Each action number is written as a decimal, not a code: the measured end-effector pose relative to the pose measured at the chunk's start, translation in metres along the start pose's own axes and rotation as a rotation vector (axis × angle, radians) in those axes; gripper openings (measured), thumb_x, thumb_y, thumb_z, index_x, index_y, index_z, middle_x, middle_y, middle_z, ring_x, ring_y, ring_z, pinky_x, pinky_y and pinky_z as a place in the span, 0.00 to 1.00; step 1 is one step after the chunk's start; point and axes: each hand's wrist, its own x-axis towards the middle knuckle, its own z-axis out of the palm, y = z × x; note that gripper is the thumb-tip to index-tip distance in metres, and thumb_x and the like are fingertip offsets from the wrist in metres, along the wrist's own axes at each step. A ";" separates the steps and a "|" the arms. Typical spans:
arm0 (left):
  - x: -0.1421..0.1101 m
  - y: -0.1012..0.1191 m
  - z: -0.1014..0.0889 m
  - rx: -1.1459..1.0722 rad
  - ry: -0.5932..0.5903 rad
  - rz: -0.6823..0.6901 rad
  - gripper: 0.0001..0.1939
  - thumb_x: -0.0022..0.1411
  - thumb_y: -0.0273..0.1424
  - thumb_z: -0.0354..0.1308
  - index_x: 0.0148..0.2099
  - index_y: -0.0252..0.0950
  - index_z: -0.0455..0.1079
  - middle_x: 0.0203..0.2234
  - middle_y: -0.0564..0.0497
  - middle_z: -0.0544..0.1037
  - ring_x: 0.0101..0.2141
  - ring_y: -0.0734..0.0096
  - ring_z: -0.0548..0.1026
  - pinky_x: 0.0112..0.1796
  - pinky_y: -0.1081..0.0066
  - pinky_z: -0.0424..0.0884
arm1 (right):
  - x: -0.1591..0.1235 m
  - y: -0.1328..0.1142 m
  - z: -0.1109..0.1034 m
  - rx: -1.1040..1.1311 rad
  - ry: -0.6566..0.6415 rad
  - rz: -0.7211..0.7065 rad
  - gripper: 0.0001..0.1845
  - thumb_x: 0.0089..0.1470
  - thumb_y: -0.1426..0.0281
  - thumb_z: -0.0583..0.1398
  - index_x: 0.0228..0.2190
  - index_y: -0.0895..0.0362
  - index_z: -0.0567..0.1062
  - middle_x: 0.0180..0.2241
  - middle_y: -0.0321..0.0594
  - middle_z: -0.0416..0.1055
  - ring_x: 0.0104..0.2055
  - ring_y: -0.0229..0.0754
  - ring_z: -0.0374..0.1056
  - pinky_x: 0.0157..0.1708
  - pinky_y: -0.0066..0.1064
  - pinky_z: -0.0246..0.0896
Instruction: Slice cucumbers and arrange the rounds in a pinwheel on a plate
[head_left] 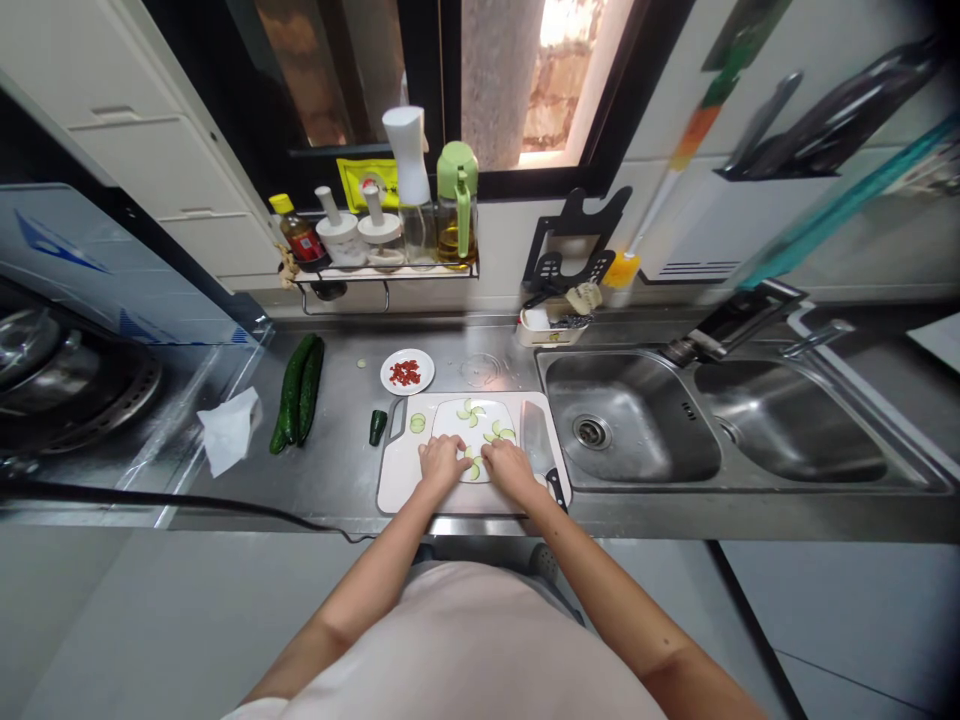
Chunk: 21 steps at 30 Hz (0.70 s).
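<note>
A white plate [450, 415] lies on a pale cutting board [397, 480], with thin cucumber slices [469, 411] fanned on it. My left hand [441, 462] and my right hand [508, 465] rest side by side at the plate's near edge, fingertips on slices there. Whether either pinches a slice is hidden by the fingers. A cleaver [537, 442] lies on the board's right side, just right of my right hand. One loose slice [417, 423] sits on the board left of the plate.
A cucumber end piece [377, 427], two whole cucumbers [297, 391] and a crumpled tissue [229, 430] lie to the left. A small dish of red bits [407, 372] stands behind the board. A double sink [630, 425] is at right, a condiment shelf [382, 270] at the back.
</note>
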 end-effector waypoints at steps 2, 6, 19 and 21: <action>0.000 0.000 0.000 0.008 -0.001 -0.001 0.12 0.55 0.41 0.60 0.40 0.43 0.70 0.39 0.50 0.74 0.45 0.59 0.68 0.45 0.62 0.56 | -0.002 -0.002 0.000 0.011 0.021 0.016 0.14 0.61 0.70 0.49 0.38 0.58 0.74 0.41 0.47 0.70 0.44 0.44 0.63 0.39 0.31 0.53; 0.002 -0.001 0.002 0.014 0.001 -0.004 0.12 0.55 0.41 0.60 0.40 0.43 0.70 0.39 0.50 0.74 0.45 0.58 0.68 0.45 0.61 0.56 | -0.007 -0.007 0.003 0.034 0.043 0.021 0.13 0.61 0.68 0.50 0.38 0.56 0.73 0.41 0.45 0.70 0.44 0.44 0.63 0.39 0.30 0.53; 0.008 0.000 0.002 0.032 -0.032 -0.037 0.11 0.53 0.41 0.61 0.36 0.41 0.70 0.39 0.48 0.75 0.47 0.56 0.67 0.46 0.59 0.55 | -0.009 -0.008 0.009 0.033 0.037 0.020 0.13 0.61 0.67 0.51 0.39 0.55 0.74 0.41 0.45 0.70 0.45 0.44 0.63 0.39 0.31 0.53; 0.008 0.001 0.002 0.031 -0.033 -0.036 0.11 0.53 0.41 0.61 0.36 0.41 0.70 0.39 0.48 0.75 0.46 0.56 0.68 0.46 0.59 0.56 | -0.008 -0.008 0.009 0.035 0.035 0.018 0.13 0.60 0.67 0.51 0.39 0.55 0.74 0.41 0.45 0.70 0.45 0.44 0.63 0.39 0.31 0.53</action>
